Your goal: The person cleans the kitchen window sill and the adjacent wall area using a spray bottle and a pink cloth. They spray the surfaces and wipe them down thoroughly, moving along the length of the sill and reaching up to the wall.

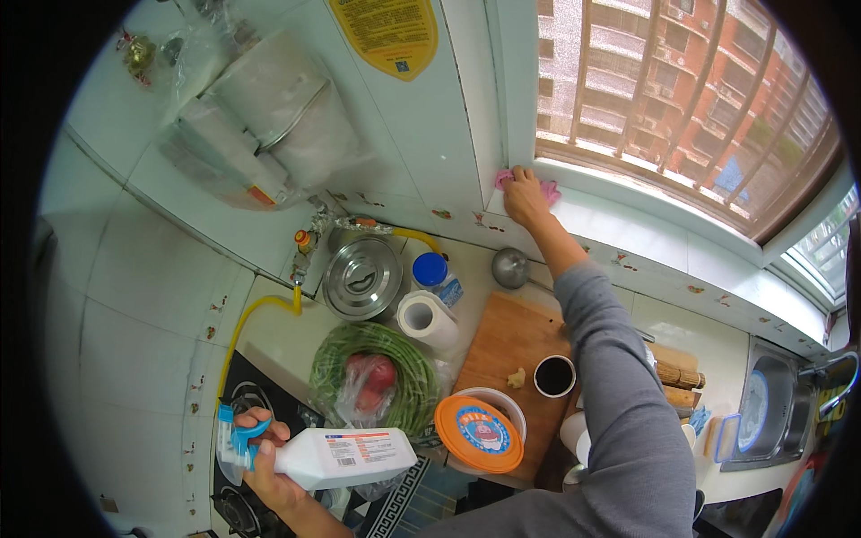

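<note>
My right hand (pixel 527 198) presses a pink cloth (pixel 550 192) onto the left corner of the white tiled windowsill (pixel 605 218), beside the window frame. The cloth is bunched, partly covered by my fingers. In my left hand (pixel 266 464) is a white spray bottle (pixel 346 457) with a blue trigger head (pixel 245 434). It is tilted almost onto its side above the stove edge, its label facing up. My left fingers wrap the neck near the trigger.
Below the sill stand a lidded steel pot (pixel 363 279), a blue-capped jar (pixel 430 270), a paper towel roll (pixel 427 321) and a ladle (pixel 511 267). Bagged green beans (pixel 329 397), a cutting board (pixel 498 336), a cup of dark liquid (pixel 555 376) and an orange-lidded tub (pixel 451 420) sit nearer.
</note>
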A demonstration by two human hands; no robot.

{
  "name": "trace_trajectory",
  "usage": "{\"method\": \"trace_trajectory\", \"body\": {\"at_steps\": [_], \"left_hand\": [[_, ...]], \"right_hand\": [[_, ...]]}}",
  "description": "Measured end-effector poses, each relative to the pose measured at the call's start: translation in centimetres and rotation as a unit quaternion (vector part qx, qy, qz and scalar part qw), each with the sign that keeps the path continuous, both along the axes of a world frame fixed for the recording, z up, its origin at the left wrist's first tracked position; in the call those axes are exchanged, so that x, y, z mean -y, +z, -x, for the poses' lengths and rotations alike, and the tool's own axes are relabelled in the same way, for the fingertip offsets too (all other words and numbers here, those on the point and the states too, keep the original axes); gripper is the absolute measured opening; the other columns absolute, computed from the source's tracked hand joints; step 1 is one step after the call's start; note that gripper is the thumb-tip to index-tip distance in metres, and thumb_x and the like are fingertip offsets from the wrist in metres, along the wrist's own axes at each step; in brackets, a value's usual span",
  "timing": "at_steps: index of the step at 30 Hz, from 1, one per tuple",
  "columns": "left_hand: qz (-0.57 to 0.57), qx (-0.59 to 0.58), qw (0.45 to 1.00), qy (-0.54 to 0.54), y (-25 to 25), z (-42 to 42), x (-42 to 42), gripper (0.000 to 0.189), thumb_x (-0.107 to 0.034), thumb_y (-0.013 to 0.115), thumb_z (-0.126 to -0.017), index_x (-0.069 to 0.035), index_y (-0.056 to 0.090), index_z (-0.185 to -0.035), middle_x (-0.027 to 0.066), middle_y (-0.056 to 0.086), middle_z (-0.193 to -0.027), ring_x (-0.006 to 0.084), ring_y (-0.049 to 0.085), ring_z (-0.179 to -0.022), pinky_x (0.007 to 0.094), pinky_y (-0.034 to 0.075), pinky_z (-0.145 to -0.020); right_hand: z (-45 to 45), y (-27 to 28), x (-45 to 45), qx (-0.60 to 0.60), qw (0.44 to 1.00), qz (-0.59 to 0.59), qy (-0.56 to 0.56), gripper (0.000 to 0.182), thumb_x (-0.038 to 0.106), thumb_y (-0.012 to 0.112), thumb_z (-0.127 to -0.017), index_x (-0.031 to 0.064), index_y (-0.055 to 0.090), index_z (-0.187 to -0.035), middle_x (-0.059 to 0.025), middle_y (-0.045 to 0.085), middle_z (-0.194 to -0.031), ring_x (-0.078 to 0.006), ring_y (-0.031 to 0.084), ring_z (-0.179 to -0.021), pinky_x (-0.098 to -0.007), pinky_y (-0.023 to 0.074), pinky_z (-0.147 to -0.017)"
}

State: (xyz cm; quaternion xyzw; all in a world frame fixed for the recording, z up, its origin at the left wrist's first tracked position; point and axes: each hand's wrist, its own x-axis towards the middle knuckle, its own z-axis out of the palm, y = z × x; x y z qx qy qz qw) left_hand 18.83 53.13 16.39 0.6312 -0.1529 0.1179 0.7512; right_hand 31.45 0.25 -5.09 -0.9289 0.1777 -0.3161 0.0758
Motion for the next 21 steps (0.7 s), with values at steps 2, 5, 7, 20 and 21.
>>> {"method": "trace_trajectory", "body": {"at_steps": [2,5,7,20,21], "left_hand": [[-0.002,0.011,1.0,-0.009,0.0,-0.2,0.8,0.038,-0.009,0.057,-0.073,0.002,0.05,-0.109,0.0139,0.053,-0.103,0.017,0.051,-0.076,0.0277,0.045,-0.068],[0.0,-0.005,1.0,-0.014,-0.2,0.0,1.1,0.038,-0.008,0.058,-0.073,0.002,0.05,-0.109,0.0138,0.054,-0.103,0.0166,0.051,-0.075,0.0274,0.044,-0.068],[-0.008,-0.003,1.0,-0.01,-0.2,-0.3,1.5,0.038,-0.008,0.057,-0.073,0.002,0.05,-0.109,0.0138,0.054,-0.103,0.0165,0.051,-0.075,0.0273,0.044,-0.068],[-0.019,-0.02,0.996,-0.085,0.2,-0.2,4.5,0.033,-0.006,0.058,-0.078,-0.002,0.051,-0.111,0.0115,0.054,-0.109,0.0144,0.052,-0.078,0.0265,0.043,-0.072],[-0.017,-0.021,0.995,-0.101,0.6,0.0,4.4,0.033,-0.005,0.058,-0.08,-0.002,0.051,-0.112,0.0105,0.054,-0.11,0.014,0.053,-0.08,0.0264,0.044,-0.075]], "right_hand": [[-0.2,0.4,0.6,-0.001,1.0,-0.014,0.024,0.018,0.005,0.049,-0.074,0.0014,0.066,-0.08,-0.0166,0.054,-0.106,-0.0354,0.048,-0.099,-0.0428,0.0435,-0.085],[1.7,0.4,-1.3,0.009,0.988,-0.006,0.152,0.018,0.004,0.05,-0.073,0.0041,0.066,-0.08,-0.014,0.055,-0.102,-0.0333,0.049,-0.095,-0.0405,0.0444,-0.082],[3.2,0.8,-1.7,-0.024,0.971,-0.019,0.236,0.019,0.003,0.051,-0.073,0.0088,0.067,-0.081,-0.0118,0.056,-0.098,-0.0326,0.05,-0.092,-0.0389,0.0448,-0.08],[5.7,0.1,-2.4,0.012,0.981,-0.037,0.191,0.03,-0.001,0.049,-0.077,0.0059,0.065,-0.101,-0.0153,0.052,-0.125,-0.0328,0.042,-0.123,-0.0402,0.0368,-0.102],[6.8,0.5,-2.4,0.002,0.979,-0.042,0.202,0.033,-0.002,0.047,-0.078,0.0052,0.063,-0.105,-0.0161,0.05,-0.128,-0.033,0.041,-0.125,-0.0407,0.0357,-0.104]]}}
